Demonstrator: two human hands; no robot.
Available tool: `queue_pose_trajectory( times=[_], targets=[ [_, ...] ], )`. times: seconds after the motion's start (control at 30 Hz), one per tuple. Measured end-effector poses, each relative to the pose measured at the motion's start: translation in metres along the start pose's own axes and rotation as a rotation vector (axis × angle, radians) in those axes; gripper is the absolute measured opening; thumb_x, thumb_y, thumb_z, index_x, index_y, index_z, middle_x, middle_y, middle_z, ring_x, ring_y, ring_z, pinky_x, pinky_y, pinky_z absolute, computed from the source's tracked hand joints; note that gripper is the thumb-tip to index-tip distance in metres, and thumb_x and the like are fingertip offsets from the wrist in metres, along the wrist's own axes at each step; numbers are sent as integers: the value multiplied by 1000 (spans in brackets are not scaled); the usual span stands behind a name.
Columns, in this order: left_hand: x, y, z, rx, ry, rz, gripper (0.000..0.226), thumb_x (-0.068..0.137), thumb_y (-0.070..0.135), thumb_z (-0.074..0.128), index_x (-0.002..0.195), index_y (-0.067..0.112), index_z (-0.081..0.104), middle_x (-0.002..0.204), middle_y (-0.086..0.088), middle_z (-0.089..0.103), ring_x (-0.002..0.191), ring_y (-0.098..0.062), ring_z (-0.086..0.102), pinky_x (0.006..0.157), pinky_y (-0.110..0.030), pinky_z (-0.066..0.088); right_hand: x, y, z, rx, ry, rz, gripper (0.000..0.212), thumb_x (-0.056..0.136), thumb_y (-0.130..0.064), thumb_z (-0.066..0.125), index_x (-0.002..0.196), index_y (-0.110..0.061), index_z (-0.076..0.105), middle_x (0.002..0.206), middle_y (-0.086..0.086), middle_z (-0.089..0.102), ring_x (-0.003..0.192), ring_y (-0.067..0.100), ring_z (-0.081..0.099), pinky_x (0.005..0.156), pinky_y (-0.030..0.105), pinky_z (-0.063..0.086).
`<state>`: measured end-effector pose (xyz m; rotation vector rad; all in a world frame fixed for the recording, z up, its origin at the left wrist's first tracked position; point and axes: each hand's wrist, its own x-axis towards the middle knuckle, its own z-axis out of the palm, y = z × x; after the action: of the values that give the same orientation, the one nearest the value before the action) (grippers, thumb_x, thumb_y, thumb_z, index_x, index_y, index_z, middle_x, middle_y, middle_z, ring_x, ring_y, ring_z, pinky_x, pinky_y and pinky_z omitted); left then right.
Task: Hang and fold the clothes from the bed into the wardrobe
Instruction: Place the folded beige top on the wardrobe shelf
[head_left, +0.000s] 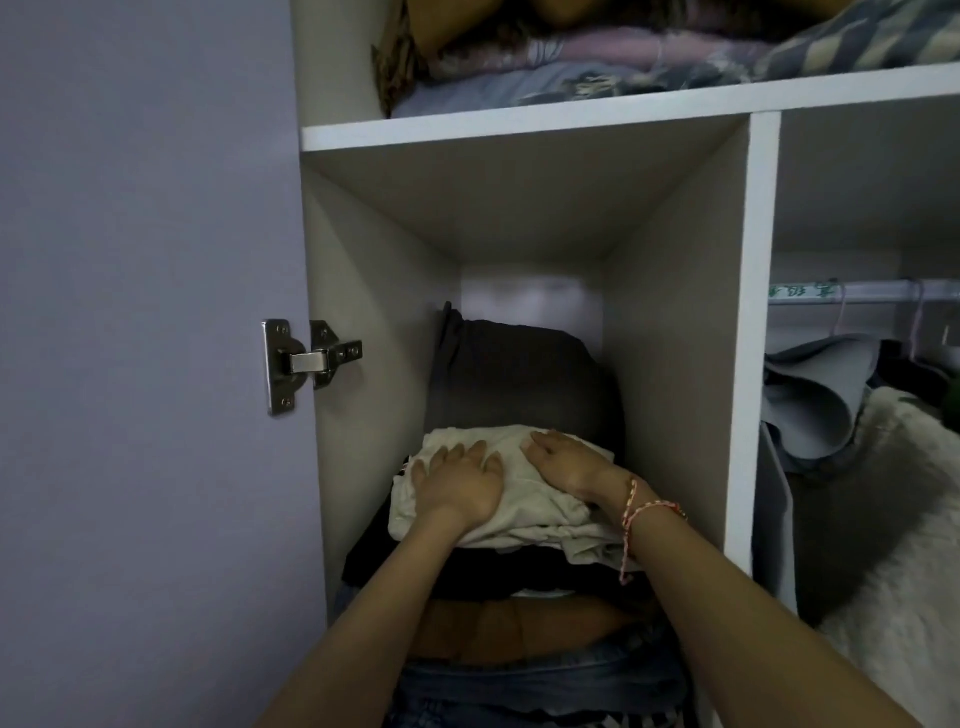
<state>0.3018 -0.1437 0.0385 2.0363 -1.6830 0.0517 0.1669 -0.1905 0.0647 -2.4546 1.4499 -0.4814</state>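
Two hands lie flat on one folded cream garment (540, 519), which sits on top of a stack in the left wardrobe compartment (363, 364).

1. Left hand (462, 480): palm down on the left half of the garment, fingers straight and spread, tips pointing to the back of the compartment. It grips nothing.
2. Right hand (563, 462): palm down on the right half, fingers straight and close together, tips angled left toward the left hand. It grips nothing. A red-and-white cord bracelet (649, 512) circles its wrist.
3. Stack, top to bottom: the cream garment, a black garment (519, 571), a brown garment (519, 629), jeans (519, 680). The cream garment overhangs the black one at the front right corner.
4. Behind the stack, a dark grey pile (519, 374) stands against the back wall, taller than the stack.
5. Above the compartment, a white shelf (519, 127) carries folded patterned bedding (623, 57).
6. At the left, a metal hinge (306, 358) joins the side wall to the open door (156, 364).
7. At the right, a white divider (748, 312) separates the compartment from a hanging section. There, a rail (857, 291) holds hangers with a grey garment (810, 410) and, beside it, a white fleecy garment (909, 519).
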Motion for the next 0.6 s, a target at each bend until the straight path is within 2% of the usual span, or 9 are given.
queue_pose_trajectory(
  times=[0.1,0.2,0.3,0.37,0.43,0.5,0.6],
  targets=[
    [11,-4,9,43,-16,-26,49,100,39,18,143,24,34,148,-1,36,134,-20,31,113,-43,15,19,5,6,40,-57,21,55,103,-36,18,149,-5,16,157,11,14,145,20,13,115,25,6],
    [22,-7,23,74,-7,-44,48,99,40,18,136,23,44,140,-2,46,127,-21,39,112,-43,19,36,14,14,155,-82,14,51,104,-34,22,147,-8,24,154,7,24,142,18,23,111,20,14],
    [30,-8,25,54,-20,-59,50,99,41,17,135,21,45,139,-4,47,127,-22,39,112,-44,18,43,16,11,246,-103,47,49,104,-34,23,147,-11,28,152,6,30,139,18,29,110,21,19],
    [33,-9,23,42,-41,-56,52,98,43,16,138,21,42,141,-5,44,129,-22,37,113,-44,16,41,13,12,188,-48,51,50,103,-36,22,147,-12,29,153,6,29,139,20,29,111,22,18],
    [29,-12,24,28,-67,-48,53,98,44,15,142,23,38,145,-5,40,132,-22,34,114,-43,14,31,8,15,19,17,54,51,103,-37,20,146,-10,30,153,8,29,139,22,28,111,25,19],
    [28,-16,23,13,-99,-40,55,98,46,13,145,24,30,150,-4,33,136,-23,29,114,-43,12,23,3,15,-116,64,46,50,103,-36,20,141,-8,37,148,13,35,135,26,34,110,31,25],
    [35,-29,21,-39,-118,-24,56,98,46,12,146,23,28,152,-3,29,137,-23,28,114,-42,15,2,-9,9,-80,178,1,47,101,-37,30,122,-4,54,132,16,52,120,29,48,101,31,36]
  ],
)
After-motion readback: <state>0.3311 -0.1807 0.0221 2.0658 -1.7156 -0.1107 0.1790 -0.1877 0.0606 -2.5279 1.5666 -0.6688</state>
